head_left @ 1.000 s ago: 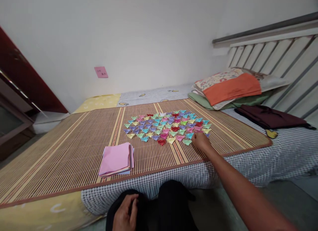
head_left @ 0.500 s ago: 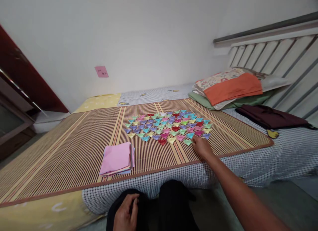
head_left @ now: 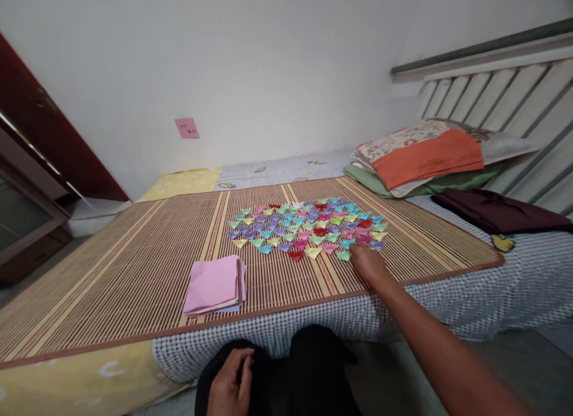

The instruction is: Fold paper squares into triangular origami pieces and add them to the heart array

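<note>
Several small folded paper pieces in many colours lie in rows on a striped mat (head_left: pixel 152 255). My right hand (head_left: pixel 367 264) rests at the near right edge of the rows, fingers closed beside a light green piece (head_left: pixel 344 256); whatever its fingertips may hold is too small to make out. On my left thigh lies my left hand (head_left: pixel 231 383), its fingers loosely curled and slightly apart, with nothing visible in it. A stack of square paper with a pink sheet on top (head_left: pixel 212 283) sits at the mat's front, left of the folded pieces.
Pillows (head_left: pixel 425 156) are piled at the back right, near a folded dark maroon cloth (head_left: pixel 499 210). Behind them stands a slatted headboard (head_left: pixel 505 99). A pink note (head_left: pixel 187 128) is on the wall. My knees are against the bed's front edge.
The whole view has shifted slightly, moving the scene a little to the right. My right hand stays by the light green piece, and my left hand remains on my thigh.
</note>
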The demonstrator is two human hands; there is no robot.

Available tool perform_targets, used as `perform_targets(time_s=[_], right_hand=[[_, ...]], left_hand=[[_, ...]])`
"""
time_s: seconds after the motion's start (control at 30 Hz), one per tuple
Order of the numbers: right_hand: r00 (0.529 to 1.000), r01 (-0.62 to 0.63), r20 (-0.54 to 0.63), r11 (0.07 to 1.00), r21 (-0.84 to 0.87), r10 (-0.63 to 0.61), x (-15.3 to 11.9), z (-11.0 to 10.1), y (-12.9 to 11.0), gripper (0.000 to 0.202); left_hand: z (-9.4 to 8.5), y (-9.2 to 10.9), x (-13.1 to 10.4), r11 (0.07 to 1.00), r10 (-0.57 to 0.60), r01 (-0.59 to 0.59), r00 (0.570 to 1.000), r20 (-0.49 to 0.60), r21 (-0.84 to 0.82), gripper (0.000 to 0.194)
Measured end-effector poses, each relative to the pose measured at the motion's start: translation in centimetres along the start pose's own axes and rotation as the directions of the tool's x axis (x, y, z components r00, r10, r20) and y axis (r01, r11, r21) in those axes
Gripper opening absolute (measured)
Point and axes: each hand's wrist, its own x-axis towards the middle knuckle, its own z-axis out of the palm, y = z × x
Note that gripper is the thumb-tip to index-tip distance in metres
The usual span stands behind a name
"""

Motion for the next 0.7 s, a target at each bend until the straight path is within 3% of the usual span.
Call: perform_targets(time_s=[0.2,0.33,0.43,0.53,0.7], right_hand=[[0.995,0.01,-0.102,0.994,0.106,0.001,-1.0,-0.9,-0.2,0.025],[0.972,0.156,-0.212,0.949,0.274,-0.099,-2.6,-1.8,-2.8,0.02],[0.918,0.388,-0.246,0.824,0.413,-0.31,-4.5,-1.9,-7.9,0.015],[0.814,0.577,-0.293,0.64,0.507,-0.502,-6.6,-1.8,-15.0,0.015],[0.646,0.721,-0.33,0.407,0.561,-0.689,-8.6,-1.4,-27.1,0.007]], left_hand=[[0.1,0.3,-0.2,1.0,-0.03,0.03,1.0,0.004,-0.005,0.019],[0.4,1.1,-0.2,0.997,-0.073,0.074,0.997,0.014,-0.018,0.021],[0.6,1.8,-0.1,0.995,-0.101,0.101,0.995,0.004,-0.022,0.022],[0.8,2.1,-0.2,0.992,-0.118,0.118,0.993,-0.004,-0.033,0.022],[0.6,2.5,-0.4,0.985,-0.167,0.167,0.986,0.0,-0.05,0.024]])
